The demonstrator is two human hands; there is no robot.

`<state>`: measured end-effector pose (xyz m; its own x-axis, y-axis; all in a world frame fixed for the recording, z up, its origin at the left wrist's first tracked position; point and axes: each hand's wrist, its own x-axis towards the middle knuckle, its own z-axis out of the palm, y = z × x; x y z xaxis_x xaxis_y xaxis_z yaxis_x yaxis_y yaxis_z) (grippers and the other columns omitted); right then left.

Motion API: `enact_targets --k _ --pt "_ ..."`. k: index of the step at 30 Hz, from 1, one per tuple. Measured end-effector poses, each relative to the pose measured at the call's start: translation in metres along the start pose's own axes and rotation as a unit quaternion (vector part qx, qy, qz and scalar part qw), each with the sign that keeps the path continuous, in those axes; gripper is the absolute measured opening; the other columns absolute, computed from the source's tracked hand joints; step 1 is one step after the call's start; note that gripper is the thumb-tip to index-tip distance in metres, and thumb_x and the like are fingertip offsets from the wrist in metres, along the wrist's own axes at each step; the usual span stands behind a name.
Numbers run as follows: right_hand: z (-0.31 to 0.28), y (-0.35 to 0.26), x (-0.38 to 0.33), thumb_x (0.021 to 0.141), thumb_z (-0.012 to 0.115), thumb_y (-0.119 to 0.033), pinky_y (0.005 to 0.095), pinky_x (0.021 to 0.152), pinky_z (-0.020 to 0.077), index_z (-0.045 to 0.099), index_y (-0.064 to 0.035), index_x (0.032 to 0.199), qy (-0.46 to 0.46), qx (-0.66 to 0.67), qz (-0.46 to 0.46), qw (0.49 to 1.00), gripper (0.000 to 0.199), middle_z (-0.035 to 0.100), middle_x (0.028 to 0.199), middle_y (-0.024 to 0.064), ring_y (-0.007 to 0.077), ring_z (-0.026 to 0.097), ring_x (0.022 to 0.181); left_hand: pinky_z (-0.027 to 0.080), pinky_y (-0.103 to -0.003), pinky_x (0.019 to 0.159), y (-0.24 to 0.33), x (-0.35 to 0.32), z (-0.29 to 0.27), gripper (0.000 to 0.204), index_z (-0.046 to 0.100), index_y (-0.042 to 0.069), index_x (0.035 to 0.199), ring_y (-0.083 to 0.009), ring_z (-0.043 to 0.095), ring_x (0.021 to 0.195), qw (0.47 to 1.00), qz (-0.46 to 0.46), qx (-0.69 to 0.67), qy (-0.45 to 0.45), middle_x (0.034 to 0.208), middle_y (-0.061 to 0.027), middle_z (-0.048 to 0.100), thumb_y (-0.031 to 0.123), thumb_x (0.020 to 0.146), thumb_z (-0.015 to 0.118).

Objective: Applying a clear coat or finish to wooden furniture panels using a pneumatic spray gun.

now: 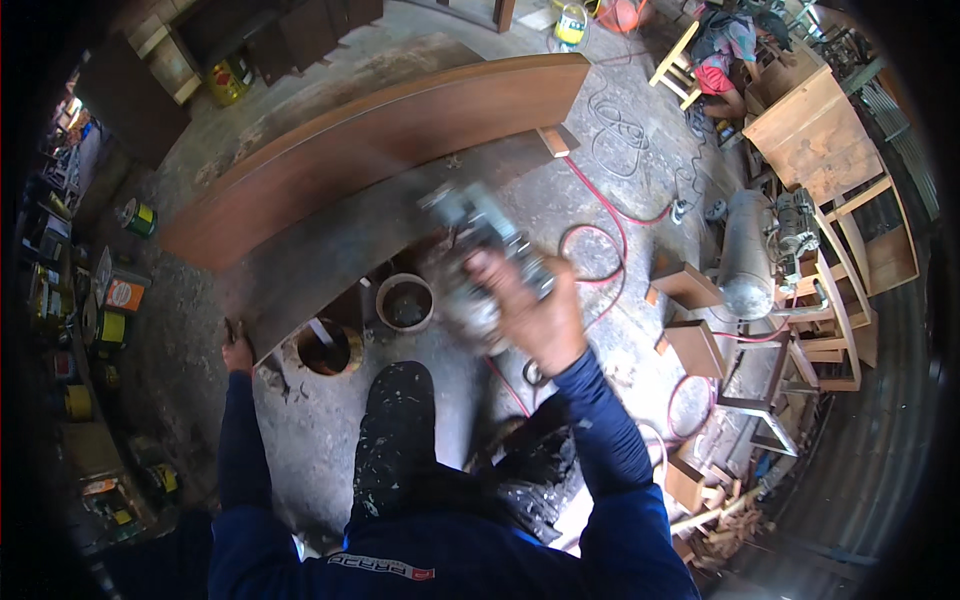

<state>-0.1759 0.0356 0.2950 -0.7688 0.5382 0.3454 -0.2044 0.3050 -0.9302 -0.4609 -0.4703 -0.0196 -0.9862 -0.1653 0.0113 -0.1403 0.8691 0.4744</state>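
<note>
Right hand (535, 315) clenched round a blurred grey metal power tool (478, 245), at centre | left hand (237, 352) at 9 o'clock grasping the end of a long brown wooden board (380, 140) | round brown bucket (405, 302) just at 8 o'clock of tool

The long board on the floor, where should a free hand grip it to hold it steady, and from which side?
Probably the board's near end, on its long edge, coming from the person's left. That is where the left hand already rests, well away from the blurred power tool in the right hand. The face is broad and flat, so only its edges offer a grip.
</note>
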Motion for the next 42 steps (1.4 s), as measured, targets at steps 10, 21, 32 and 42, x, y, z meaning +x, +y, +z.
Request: enact_targets --k 10,21,32,42 --pt "-0.197 -0.173 0.201 0.089 0.076 -0.05 0.0331 0.047 0.0476 0.069 0.0012 0.073 0.096 -0.207 0.139 0.963 0.054 0.065 0.062 0.0048 0.0145 0.057 0.05 0.053 -0.05 0.092 0.134 -0.213 -0.188 0.051 0.068 -0.001 0.115 -0.0446 0.066 0.106 0.913 0.069 0.204 -0.346 0.107 -0.0299 0.069 0.039 0.084 0.073" --pt "-0.183 -0.217 0.344 0.085 0.073 -0.063 0.0376 0.049 0.0561 0.068 0.009 0.09 0.139 -0.451 0.322 0.821 0.072 0.072 0.08 0.0177 0.027 0.076 0.073 0.057 -0.035 0.058 0.108 -0.115 -0.342 0.018 0.061 0.016 0.107 -0.0218 0.072 0.076 0.694 -0.294 0.145 -0.641 0.092 -0.0071 0.069 0.024 0.091 0.063" --pt "-0.137 -0.233 0.345 0.091 0.075 -0.044 0.0274 0.038 0.045 0.069 0.0015 0.09 -0.009 -0.12 0.42 0.899 0.046 0.067 0.07 0.0042 0.01 0.056 0.045 0.038 -0.021 0.05 0.322 0.135 -0.273 0.029 0.058 0.011 0.128 -0.0072 0.052 0.06 0.861 -0.2 -0.25 -0.394 0.085 -0.002 0.063 0.013 0.099 0.06" --pt "-0.212 -0.2 0.355 0.088 0.078 -0.045 0.0361 0.059 0.0523 0.073 0.0019 0.085 0.084 -0.367 0.31 0.873 0.047 0.069 0.065 0.0109 0.0214 0.068 0.059 0.053 -0.031 0.058 0.271 -0.041 -0.265 0.035 0.064 0.006 0.129 -0.0131 0.064 0.069 0.78 -0.161 0.017 -0.604 0.09 -0.0071 0.069 0.01 0.094 0.064"
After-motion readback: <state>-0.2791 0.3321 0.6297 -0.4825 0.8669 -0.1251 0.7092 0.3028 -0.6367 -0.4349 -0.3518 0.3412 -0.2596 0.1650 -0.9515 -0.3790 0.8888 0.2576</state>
